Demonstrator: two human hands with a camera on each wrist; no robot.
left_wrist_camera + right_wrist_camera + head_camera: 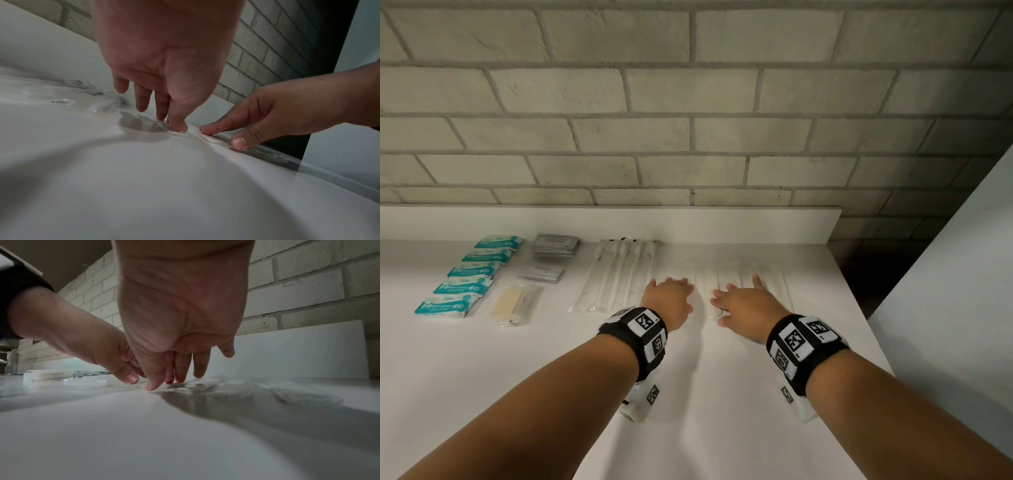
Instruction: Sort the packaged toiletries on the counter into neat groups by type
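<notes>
- The left hand and the right hand lie palm-down on the white counter, fingers nearly straight and spread; neither closes around anything
- In the left wrist view the left thumb tip and a fingertip press the edge of a clear packet, while the right fingers lie flat on the neighbouring one
- These hands work on the clear long packets, a row at the right of the counter, side by side and partly under the fingers; what is inside is too pale to name
- Each such packet has its long axis running from the near edge toward the brick wall, roughly parallel to its neighbours
- Just left of them lie the packaged toothbrushes, 1 tight row, long axes also near-to-far and fanned slightly, dark ends toward the wall
- Further left, a packet of pale wooden sticks lies nearest, its long axis leaning toward the wall, with 2 stacks of grey sachets behind it
- At far left 5 teal-and-white packs form a column running away toward the wall, each with its long axis across
- My reading: the sorting is almost done; 5 groups stand apart, and only squaring up the clear long packets looks left
</notes>
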